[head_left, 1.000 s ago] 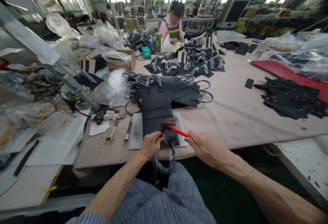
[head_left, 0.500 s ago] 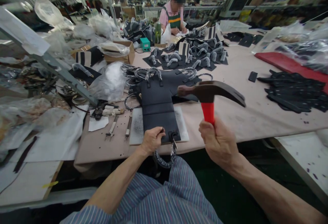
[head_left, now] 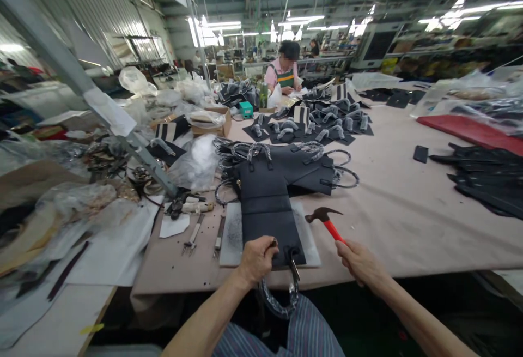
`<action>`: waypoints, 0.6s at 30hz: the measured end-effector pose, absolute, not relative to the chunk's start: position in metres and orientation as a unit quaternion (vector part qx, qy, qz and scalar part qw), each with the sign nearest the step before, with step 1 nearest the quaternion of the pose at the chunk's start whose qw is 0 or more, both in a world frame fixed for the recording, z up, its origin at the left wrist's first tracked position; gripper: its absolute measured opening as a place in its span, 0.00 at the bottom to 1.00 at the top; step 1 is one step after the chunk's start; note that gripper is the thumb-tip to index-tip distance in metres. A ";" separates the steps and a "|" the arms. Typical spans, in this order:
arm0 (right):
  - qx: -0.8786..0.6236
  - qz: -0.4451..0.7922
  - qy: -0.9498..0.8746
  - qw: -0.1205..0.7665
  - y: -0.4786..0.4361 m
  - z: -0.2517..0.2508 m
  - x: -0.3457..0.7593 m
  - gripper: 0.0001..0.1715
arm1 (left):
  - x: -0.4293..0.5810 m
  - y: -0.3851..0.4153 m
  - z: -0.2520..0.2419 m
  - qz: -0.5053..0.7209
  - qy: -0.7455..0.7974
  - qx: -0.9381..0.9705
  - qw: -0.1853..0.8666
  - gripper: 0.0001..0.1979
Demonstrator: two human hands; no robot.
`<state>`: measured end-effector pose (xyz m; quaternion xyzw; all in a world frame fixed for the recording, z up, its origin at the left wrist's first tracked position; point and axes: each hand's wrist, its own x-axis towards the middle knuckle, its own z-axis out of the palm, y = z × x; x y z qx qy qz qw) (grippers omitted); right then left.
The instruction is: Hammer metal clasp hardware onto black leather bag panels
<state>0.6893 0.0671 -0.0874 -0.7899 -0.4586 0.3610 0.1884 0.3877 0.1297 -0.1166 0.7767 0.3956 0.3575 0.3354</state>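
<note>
A black bag panel [head_left: 272, 226] lies flat over a pale slab [head_left: 308, 250] near the table edge. Its handle [head_left: 278, 305], wrapped in clear plastic, hangs over the front edge. My left hand [head_left: 256, 259] is closed above the panel's lower part; a small dark end peeks out at the fingers, too small to name. To the right of the slab, my right hand [head_left: 362, 261] grips a claw hammer [head_left: 333, 230] by its red handle. The hammer head is right of the panel, apart from it.
More black panels with wrapped handles [head_left: 312, 166] lie just behind. Pronged punches [head_left: 219, 237] rest left of the slab, beside a slanted metal post [head_left: 151, 166]. Black strips [head_left: 482, 177] lie at the right. Across the table sits a person [head_left: 286, 73] near further bag pieces.
My right hand has lowered the hammer from a raised position near the camera to just right of the slab. My view has tilted upward. The left hand stays closed over the panel.
</note>
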 end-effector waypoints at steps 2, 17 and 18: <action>-0.819 0.254 -0.494 0.141 0.073 -0.103 0.704 0.18 | 0.388 0.130 -0.117 0.354 0.401 0.775 0.336 0.07; -0.521 0.124 -0.772 0.342 0.093 -0.116 0.597 0.18 | 0.387 0.154 -0.106 0.467 0.472 0.498 0.557 0.16; -0.518 0.126 -0.773 0.343 0.093 -0.116 0.599 0.18 | 0.382 0.163 -0.105 0.495 0.484 0.436 0.575 0.19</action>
